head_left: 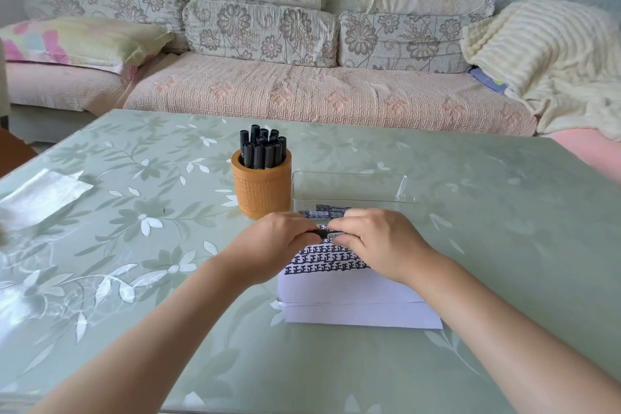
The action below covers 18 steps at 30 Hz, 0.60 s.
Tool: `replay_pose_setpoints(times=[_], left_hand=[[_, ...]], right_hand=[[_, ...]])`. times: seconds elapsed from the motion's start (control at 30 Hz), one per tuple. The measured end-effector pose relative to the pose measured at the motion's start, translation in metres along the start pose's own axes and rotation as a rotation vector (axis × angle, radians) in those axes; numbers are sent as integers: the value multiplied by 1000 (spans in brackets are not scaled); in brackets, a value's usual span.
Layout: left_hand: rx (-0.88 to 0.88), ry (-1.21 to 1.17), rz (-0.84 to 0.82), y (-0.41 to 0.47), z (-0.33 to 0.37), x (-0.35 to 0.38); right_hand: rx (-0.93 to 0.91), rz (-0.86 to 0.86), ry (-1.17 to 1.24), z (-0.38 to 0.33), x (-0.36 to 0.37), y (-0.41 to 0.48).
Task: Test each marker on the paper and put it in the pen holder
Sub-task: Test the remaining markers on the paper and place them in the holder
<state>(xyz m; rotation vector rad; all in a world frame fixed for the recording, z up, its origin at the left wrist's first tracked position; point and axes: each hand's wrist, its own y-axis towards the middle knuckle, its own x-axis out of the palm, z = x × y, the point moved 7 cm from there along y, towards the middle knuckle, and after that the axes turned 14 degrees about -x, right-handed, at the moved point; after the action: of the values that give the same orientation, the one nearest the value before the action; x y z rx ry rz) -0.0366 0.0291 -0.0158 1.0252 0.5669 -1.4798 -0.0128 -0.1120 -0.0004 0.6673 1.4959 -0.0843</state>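
Gripping one black marker at both ends: the left hand is curling its fingers round the left end and the right hand is pinching the right end, so both grips are closed on the same marker. It is lying roughly level between the hands, just above the far edge of the paper. Only a short stretch of the barrel is showing.

I am reading the step as cap work, either pulling it off to test or pressing it back on. Which of the two cannot be told.

The paper is sitting on the surface right under the hands, with rows of black test marks filling its far part and the near part blank. The pen holder is standing just beyond the left hand, packed with upright black markers. A clear tray is sitting beside it on the right, with what looks like another marker lying at its near end.

If the cap is coming off, the next move is calling for a tip stroke on blank paper. If it is going on, it is calling for a lift to the holder and a drop into a tight gap among the others.
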Motion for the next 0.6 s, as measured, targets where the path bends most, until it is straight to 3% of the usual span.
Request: replay_pose_setpoints(times=[0.13,0.27,0.37,0.53,0.6], left_hand=[[-112,-72,-46,2,-7,-1],[34,25,39,-1,0,-5],[71,62,66,-4,2,-7],[-146,-2,-40,-1,-14,-3],[-175,16,-15,-2,-24,-8]], right_hand=[[-93,72,-106,-9,-8,3],[116,-84,179,1,6,1],[182,-100,289,5,9,-2],[-39,50,-75,-4,-8,1],[8,26,-46,2,-9,-2]])
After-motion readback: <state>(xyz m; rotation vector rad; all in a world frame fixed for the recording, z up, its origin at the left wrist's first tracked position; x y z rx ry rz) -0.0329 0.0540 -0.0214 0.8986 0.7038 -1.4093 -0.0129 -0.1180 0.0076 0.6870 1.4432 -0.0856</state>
